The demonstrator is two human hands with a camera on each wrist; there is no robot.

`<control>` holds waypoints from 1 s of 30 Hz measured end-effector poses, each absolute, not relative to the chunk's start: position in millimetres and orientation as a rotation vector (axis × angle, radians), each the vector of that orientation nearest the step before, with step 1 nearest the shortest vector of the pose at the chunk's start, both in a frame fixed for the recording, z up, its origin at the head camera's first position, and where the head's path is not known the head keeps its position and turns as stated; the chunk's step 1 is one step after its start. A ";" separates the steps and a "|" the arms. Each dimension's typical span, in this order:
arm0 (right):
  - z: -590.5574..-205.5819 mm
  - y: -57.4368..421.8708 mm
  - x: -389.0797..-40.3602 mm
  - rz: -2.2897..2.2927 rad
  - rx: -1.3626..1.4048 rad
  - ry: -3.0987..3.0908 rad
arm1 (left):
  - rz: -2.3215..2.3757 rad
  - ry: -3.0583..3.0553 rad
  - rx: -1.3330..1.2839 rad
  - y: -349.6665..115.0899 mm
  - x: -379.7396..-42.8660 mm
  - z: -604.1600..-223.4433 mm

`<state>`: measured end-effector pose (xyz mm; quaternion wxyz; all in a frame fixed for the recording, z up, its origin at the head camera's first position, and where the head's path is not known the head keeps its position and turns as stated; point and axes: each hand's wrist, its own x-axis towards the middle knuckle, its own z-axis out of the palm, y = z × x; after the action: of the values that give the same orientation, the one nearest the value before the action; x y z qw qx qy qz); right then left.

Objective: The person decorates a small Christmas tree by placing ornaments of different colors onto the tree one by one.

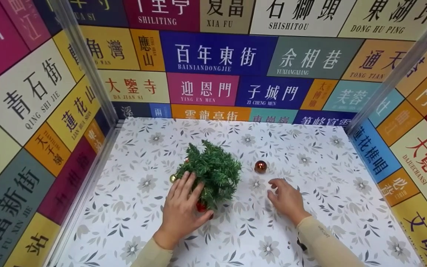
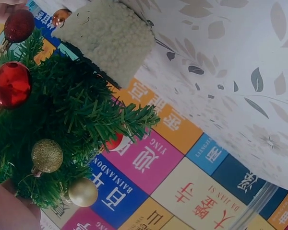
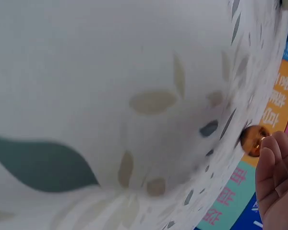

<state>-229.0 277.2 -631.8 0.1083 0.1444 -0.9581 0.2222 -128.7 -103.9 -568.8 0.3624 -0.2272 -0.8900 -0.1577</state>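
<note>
A small green artificial Christmas tree (image 1: 213,167) stands on the table, its fluffy cream base (image 2: 108,40) showing in the left wrist view. My left hand (image 1: 181,207) rests on its near left side, fingers nearly straight over the branches and thumb spread. Hanging there are a shiny red bauble (image 2: 12,85), a dark red glittery one (image 2: 19,25), a gold glittery one (image 2: 47,155) and a smooth gold one (image 2: 83,192). Right of the tree, a shiny copper-red bauble (image 1: 260,167) lies on the table. Just nearer than this bauble is my right hand (image 1: 287,198), fingers loosely bent and holding nothing.
A white cloth with grey flowers and leaves covers the table (image 1: 132,207). Colourful panels with Chinese place names form a back wall (image 1: 217,53) and side walls. Clear strips run up the two back corners. A small dark object (image 1: 301,244) shows beside the right sleeve.
</note>
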 end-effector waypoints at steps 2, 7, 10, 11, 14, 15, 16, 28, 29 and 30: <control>-633.7 280.6 -238.0 0.643 0.408 -2.820 | -0.413 -2.295 -0.587 -104.2 -128.6 -568.3; -637.8 282.1 -263.2 0.616 0.393 -2.830 | -0.415 -2.307 -0.588 -104.5 -129.3 -567.1; -638.0 278.6 -276.6 0.615 0.383 -2.842 | -0.409 -2.309 -0.586 -104.9 -129.4 -567.5; -638.1 277.1 -280.5 0.611 0.383 -2.846 | -0.409 -2.307 -0.587 -105.1 -129.4 -567.9; -639.7 273.1 -290.4 0.608 0.385 -2.850 | -0.404 -2.310 -0.586 -105.4 -129.3 -568.7; -640.9 271.9 -293.2 0.602 0.385 -2.850 | -0.401 -2.313 -0.585 -105.4 -129.2 -568.8; -641.6 271.0 -295.5 0.604 0.389 -2.850 | -0.398 -2.315 -0.585 -105.5 -129.2 -568.9; -644.5 263.9 -306.2 0.495 0.477 -2.879 | -0.385 -2.367 -0.587 -107.5 -129.1 -566.8; -644.4 263.4 -306.9 0.490 0.487 -2.886 | -0.380 -2.373 -0.585 -107.8 -128.8 -566.6; -644.6 262.6 -307.6 0.489 0.493 -2.893 | -0.374 -2.379 -0.583 -108.2 -128.5 -566.4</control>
<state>-307.6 262.6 -644.6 0.0831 0.1650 -0.9690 0.1639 -128.5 -108.2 -566.4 0.3257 -0.2223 -0.9078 -0.1426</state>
